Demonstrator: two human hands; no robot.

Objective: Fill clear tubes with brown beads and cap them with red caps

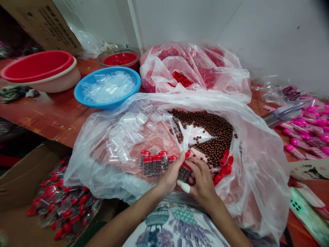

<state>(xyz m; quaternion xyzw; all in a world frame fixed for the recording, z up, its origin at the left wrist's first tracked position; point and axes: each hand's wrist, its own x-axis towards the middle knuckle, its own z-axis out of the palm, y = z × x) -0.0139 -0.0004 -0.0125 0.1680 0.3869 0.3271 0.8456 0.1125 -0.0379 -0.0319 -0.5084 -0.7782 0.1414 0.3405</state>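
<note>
Lower centre: your left hand [168, 178] and right hand [203, 180] pinch a small container [182, 175] of dark beads between them; some left fingers hidden. Crowding your left side, red-capped containers [152, 165]; by your right, loose red caps [226, 169]. Brown beads [216, 137] spread right of centre, clear containers [128, 127] left of centre. Upper left, blue basin [110, 104] before you, red basin [38, 65] farther left. Upper centre, plastic bag [164, 68] of red pieces. Far right, pink-capped tubes [305, 147]. Lower left, carton [33, 168] with more red-capped containers. Surface: crumpled translucent sheet [267, 161] over your reddish counter [51, 111]. Pale wall [195, 20] across the top.
</note>
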